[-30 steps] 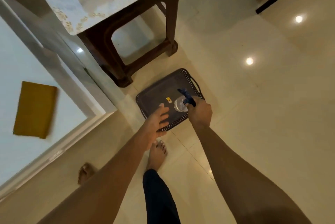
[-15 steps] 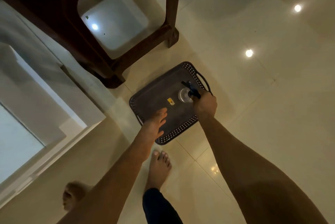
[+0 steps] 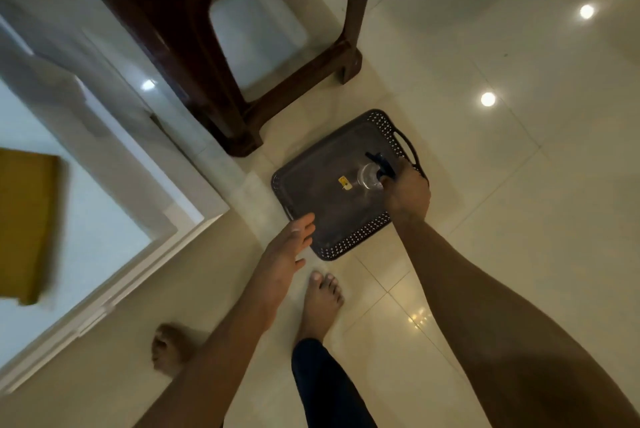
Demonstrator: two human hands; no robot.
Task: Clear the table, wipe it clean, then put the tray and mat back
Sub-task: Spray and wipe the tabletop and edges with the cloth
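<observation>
A dark brown tray [image 3: 322, 199] with a perforated rim lies on the tiled floor below me. On it stands a clear spray bottle [image 3: 370, 175] with a dark blue nozzle, and my right hand [image 3: 407, 193] grips it by the neck. A small yellow sticker [image 3: 345, 182] sits on the tray's bottom. My left hand [image 3: 289, 247] hovers with fingers spread just off the tray's near left edge, holding nothing.
A dark wooden table [image 3: 249, 88] stands behind the tray, its legs close to the tray's far corner. At the left a white raised ledge [image 3: 145, 219] carries a mustard yellow cloth [image 3: 24, 223]. My bare feet [image 3: 320, 303] stand just short of the tray.
My left hand has pulled back off the tray's surface to its near left edge. My right hand keeps its grip on the spray bottle. The camera has swung, bringing the yellow cloth back into view.
</observation>
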